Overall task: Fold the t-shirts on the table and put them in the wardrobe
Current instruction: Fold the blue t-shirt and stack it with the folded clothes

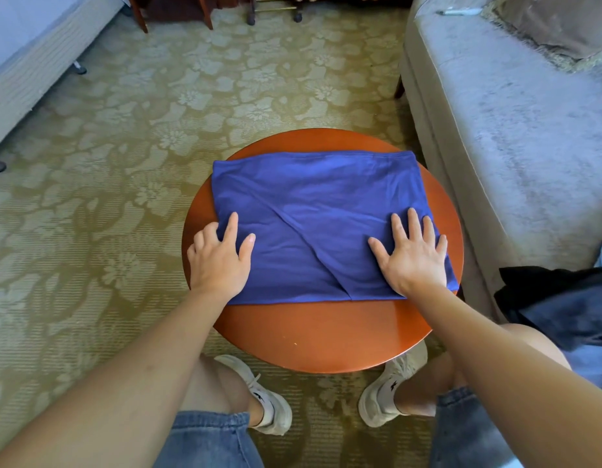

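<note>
A blue t-shirt (313,211), folded into a rough rectangle, lies flat on a round reddish wooden table (326,336). My left hand (218,258) rests on the shirt's near left edge, its index finger and thumb spread on the cloth and the other fingers bent over the edge. My right hand (411,255) lies flat on the near right part of the shirt with all fingers straight and spread. A diagonal crease runs across the cloth between the two hands.
A grey sofa (515,136) with a cushion (556,25) stands right of the table. Dark clothing (563,305) lies at the right by my knee. A bed (29,62) stands at the far left. Patterned carpet (124,163) covers the floor; furniture legs are at the back.
</note>
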`<state>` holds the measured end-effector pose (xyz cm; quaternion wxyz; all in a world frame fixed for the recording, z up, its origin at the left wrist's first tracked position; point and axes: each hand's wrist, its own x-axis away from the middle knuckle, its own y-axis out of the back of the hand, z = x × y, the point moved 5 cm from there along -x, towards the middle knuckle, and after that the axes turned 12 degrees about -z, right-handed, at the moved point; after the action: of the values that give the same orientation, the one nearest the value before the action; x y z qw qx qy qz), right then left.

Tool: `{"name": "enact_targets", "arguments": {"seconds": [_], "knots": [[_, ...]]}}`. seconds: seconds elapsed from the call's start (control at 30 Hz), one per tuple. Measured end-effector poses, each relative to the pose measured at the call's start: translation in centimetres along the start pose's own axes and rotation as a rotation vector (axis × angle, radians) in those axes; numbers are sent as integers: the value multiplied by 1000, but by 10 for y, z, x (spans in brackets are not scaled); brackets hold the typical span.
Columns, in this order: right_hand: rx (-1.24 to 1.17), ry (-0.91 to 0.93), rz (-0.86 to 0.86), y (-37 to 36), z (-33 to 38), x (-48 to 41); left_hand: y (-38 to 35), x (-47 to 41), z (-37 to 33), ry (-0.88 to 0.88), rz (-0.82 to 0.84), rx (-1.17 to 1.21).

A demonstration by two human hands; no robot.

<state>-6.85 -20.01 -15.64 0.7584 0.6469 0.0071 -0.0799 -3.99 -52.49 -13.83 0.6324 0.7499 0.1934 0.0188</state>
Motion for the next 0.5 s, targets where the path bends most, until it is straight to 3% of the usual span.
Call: {"name": "enact_targets", "arguments": {"seconds": [0.07,0.23,0.37,0.5], "knots": [[2,2,3,0,0,0,6,-2,-7,9,-19,69],[3,-2,10,-1,-1,0,8,-19,-4,301,84,305],[0,5,4,0,-1,0,10,-21,-3,189,122,373],[22,4,26,-1,0,0,3,-21,1,22,132,270]]}}
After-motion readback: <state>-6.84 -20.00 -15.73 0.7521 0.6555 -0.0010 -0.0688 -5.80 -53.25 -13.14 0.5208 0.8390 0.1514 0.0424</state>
